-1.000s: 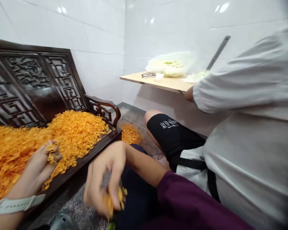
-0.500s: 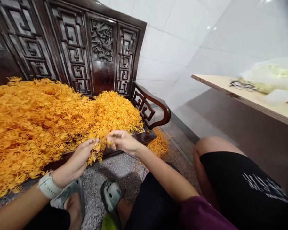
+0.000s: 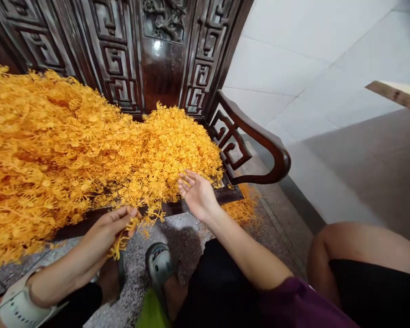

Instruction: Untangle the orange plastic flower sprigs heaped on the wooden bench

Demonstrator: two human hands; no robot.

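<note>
My left hand (image 3: 112,225), with a pale watch strap on its wrist, pinches a yellow-orange plastic flower sprig (image 3: 119,247) in front of the bench seat. Parts of the sprig stick out below and beside the fingertips. My right hand (image 3: 201,195) is at the front edge of a heap of small yellow flower pieces (image 3: 184,143), palm partly up and fingers loosely apart. Nothing shows in it. Farther left spreads a large pile of branching yellow sprigs (image 3: 61,141), which joins the heap.
A dark carved wooden bench (image 3: 164,77) carries the piles, and its curved armrest (image 3: 259,136) stands at the right. Orange pieces (image 3: 242,207) lie on the floor below it. Another person's knee (image 3: 351,246) is at the right, under a board's corner (image 3: 392,93).
My hands were close together at the sprig. Now my right hand has moved away to the heap and opened, while my left keeps a sprig. The view has shifted closer to the bench.
</note>
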